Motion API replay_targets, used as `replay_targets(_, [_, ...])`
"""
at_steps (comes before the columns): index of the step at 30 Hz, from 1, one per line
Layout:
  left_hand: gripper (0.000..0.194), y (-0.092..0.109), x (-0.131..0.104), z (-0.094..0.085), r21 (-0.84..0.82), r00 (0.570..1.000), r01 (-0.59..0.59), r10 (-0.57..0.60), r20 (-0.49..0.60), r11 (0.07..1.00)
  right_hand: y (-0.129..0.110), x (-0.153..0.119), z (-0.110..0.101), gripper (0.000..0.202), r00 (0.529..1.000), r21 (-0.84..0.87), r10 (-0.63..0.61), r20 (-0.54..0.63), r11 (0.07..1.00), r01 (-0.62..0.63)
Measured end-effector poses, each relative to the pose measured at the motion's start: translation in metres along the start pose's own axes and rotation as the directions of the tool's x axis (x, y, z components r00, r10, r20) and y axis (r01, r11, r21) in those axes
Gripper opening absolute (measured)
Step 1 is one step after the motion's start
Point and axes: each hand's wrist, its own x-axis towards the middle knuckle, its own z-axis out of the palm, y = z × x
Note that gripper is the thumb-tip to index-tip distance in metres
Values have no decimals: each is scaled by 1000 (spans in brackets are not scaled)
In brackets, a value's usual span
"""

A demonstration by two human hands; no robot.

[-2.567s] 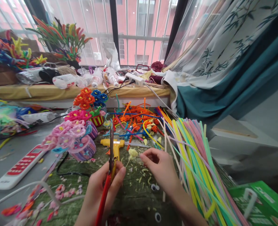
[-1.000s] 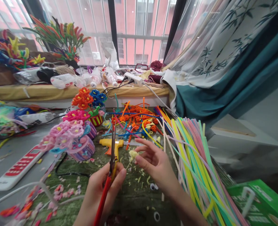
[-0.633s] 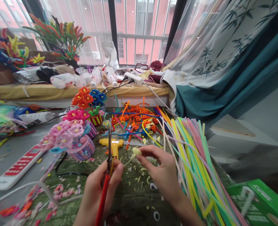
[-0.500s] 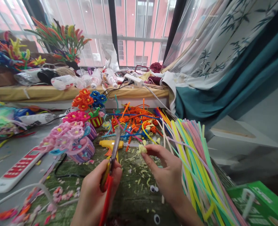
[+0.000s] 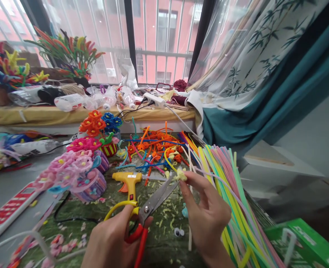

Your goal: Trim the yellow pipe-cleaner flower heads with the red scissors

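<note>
Scissors (image 5: pixel 155 203) fill the curled left hand (image 5: pixel 112 238); right hand (image 5: pixel 207 214) pinches a yellow tuft (image 5: pixel 180 174).

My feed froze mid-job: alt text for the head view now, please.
The left hand holds scissors, blade tips at a pale yellow fuzzy piece pinched in the right hand. A yellow glue gun lies beyond the scissors, pastel fuzzy stems at right.

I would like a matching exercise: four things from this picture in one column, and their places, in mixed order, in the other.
Things:
1. Scissors
2. Yellow tuft
3. Glue gun
4. Power strip

Places:
A. On the ledge by the window
B. In the left hand
C. On the table
D. Pinched in the right hand

Pairs: 1-B, 2-D, 3-C, 4-A
</note>
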Motion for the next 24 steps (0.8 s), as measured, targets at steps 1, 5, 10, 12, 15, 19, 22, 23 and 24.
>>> replay_targets(1, [20, 0, 0, 1, -6, 1000, -10, 9, -3, 1000, 0, 0, 0, 15, 1000, 2, 0, 2, 1000, 0])
replay_targets(5, [23, -1, -1, 2, -30, 999, -10, 11, 35, 1000, 0, -1, 1, 16, 1000, 10, -13, -6, 1000, 13])
replay_targets(10, [23, -7, -3, 3, -31, 994, -31, 34, 100, 999, -2, 0, 1, 17, 1000, 7, -5, -4, 1000, 5])
replay_targets(12, [26, -9, -4, 5, -29, 994, -49, 52, 101, 998, -3, 0, 0, 16, 1000, 10, -1, -4, 1000, 1])
replay_targets(15, [27, -12, -6, 8, -25, 993, -66, 68, 97, 997, -2, 0, 0, 14, 1000, 8, 9, -8, 1000, -9])
replay_targets(19, [26, -13, -7, 9, -30, 993, -45, 48, 106, 999, -1, 0, 0, 14, 1000, -1, 21, -9, 1000, -21])
replay_targets(22, [27, -13, -8, 9, -37, 991, -56, 60, 116, 998, -2, 0, 1, 13, 1000, -6, 25, -17, 1000, -25])
replay_targets(23, [27, -13, -8, 9, -37, 990, -49, 54, 132, 998, -3, 0, 1, 12, 1000, -6, 25, -18, 1000, -25])
replay_targets(24, [27, -12, -8, 9, -37, 988, -38, 43, 148, 999, -3, 0, 1, 12, 999, -4, 26, -19, 1000, -26])
